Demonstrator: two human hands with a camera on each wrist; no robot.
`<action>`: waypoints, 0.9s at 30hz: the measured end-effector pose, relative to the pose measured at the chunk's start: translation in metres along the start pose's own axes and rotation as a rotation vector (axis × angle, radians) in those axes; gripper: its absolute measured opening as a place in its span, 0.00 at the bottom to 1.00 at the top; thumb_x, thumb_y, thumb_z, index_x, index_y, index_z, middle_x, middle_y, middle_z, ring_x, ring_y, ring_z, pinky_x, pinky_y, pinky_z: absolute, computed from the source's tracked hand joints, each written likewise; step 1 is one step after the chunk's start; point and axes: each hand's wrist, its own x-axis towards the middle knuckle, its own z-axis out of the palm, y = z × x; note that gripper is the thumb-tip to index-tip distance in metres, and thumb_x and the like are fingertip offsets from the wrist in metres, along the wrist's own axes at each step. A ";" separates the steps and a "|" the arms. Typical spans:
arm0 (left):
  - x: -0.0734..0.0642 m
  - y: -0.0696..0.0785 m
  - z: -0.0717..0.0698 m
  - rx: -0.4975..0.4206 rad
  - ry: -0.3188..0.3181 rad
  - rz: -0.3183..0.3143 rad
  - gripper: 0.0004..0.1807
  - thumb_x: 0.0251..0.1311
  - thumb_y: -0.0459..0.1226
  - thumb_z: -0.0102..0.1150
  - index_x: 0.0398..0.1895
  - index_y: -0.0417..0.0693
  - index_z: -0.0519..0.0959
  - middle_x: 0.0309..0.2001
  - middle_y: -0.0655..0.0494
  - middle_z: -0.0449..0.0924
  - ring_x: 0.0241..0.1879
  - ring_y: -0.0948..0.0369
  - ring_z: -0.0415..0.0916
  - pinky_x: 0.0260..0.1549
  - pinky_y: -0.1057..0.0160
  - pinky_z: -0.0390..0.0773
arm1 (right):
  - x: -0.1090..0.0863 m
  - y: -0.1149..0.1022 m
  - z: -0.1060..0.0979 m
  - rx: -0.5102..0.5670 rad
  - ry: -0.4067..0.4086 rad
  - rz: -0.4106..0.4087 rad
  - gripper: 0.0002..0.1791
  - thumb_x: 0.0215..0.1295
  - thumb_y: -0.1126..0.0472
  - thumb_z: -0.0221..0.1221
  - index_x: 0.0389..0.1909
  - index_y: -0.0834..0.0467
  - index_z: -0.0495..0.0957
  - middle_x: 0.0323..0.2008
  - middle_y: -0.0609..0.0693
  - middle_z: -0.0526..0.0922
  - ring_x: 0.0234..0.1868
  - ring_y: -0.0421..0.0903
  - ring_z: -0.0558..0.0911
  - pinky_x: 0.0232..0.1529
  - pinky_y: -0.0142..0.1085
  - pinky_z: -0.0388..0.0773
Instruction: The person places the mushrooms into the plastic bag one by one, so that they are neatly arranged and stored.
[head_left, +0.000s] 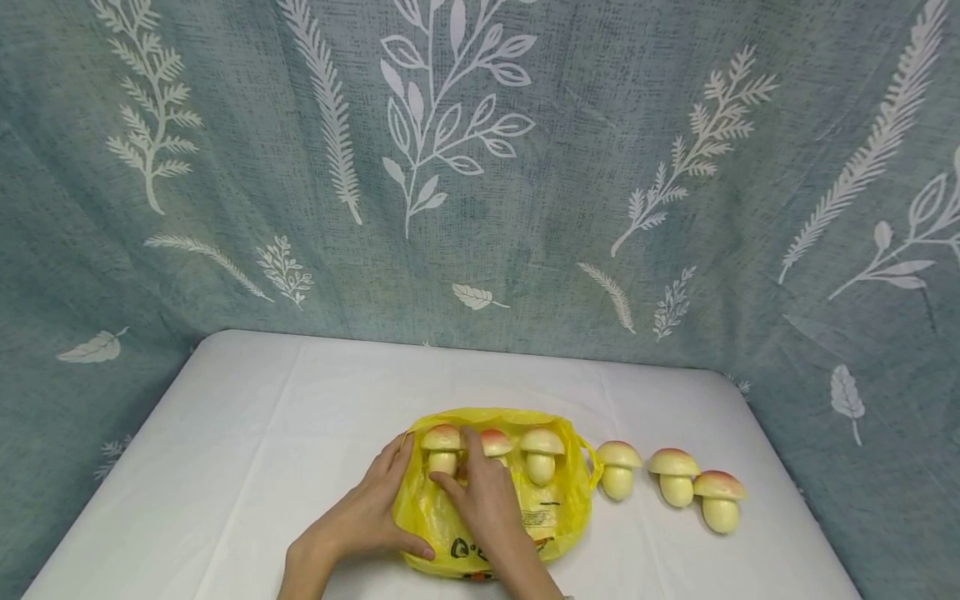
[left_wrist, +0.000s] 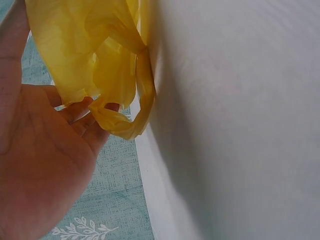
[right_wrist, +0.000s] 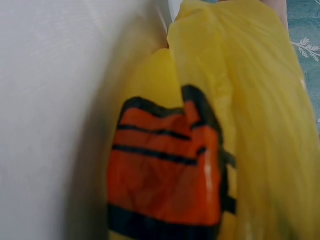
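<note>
A yellow plastic bag (head_left: pixel 570 517) lies with its mouth spread, several toy mushrooms in it. My left hand (head_left: pixel 367 508) holds its left side, thumb in front and fingers at the back edge. In the left wrist view, the left hand (left_wrist: pixel 55 150) has its fingers at the bag's looped handle (left_wrist: pixel 125 127). My right hand (head_left: pixel 487 500) reaches over the bag and pinches the leftmost mushroom (head_left: pixel 441 442), thumb at the stem and index finger beside the cap. A red-capped mushroom (head_left: pixel 497 442) is partly hidden by that hand; a paler mushroom (head_left: pixel 542 454) lies right of it.
Right of the bag are three more mushrooms: a pale one (head_left: pixel 618 468) by the bag's handle, then a red-tinged one (head_left: pixel 675 475) and another (head_left: pixel 720 500) side by side. A white-covered table (head_left: pixel 247 467) stands before a leaf-patterned curtain (head_left: pixel 525 275).
</note>
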 end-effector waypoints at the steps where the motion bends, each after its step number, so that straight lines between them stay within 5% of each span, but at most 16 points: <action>1: 0.000 0.000 0.000 0.002 0.001 0.000 0.78 0.33 0.61 0.80 0.80 0.45 0.37 0.79 0.44 0.36 0.75 0.44 0.41 0.65 0.39 0.61 | 0.000 0.000 -0.001 -0.002 0.003 -0.001 0.38 0.59 0.50 0.69 0.64 0.62 0.65 0.26 0.52 0.84 0.24 0.43 0.81 0.21 0.29 0.75; 14: 0.001 0.001 -0.001 0.003 0.002 -0.002 0.78 0.32 0.61 0.80 0.80 0.45 0.37 0.79 0.43 0.37 0.75 0.44 0.42 0.65 0.40 0.61 | -0.003 -0.001 -0.012 0.005 -0.033 0.062 0.39 0.61 0.46 0.67 0.67 0.59 0.65 0.33 0.55 0.87 0.34 0.49 0.86 0.32 0.37 0.82; 27: 0.001 0.002 -0.001 -0.015 0.002 0.009 0.78 0.32 0.60 0.80 0.80 0.43 0.38 0.79 0.42 0.37 0.75 0.43 0.41 0.65 0.39 0.60 | -0.014 0.000 -0.048 0.049 -0.006 0.080 0.38 0.62 0.45 0.67 0.67 0.59 0.66 0.29 0.51 0.87 0.22 0.40 0.82 0.22 0.30 0.77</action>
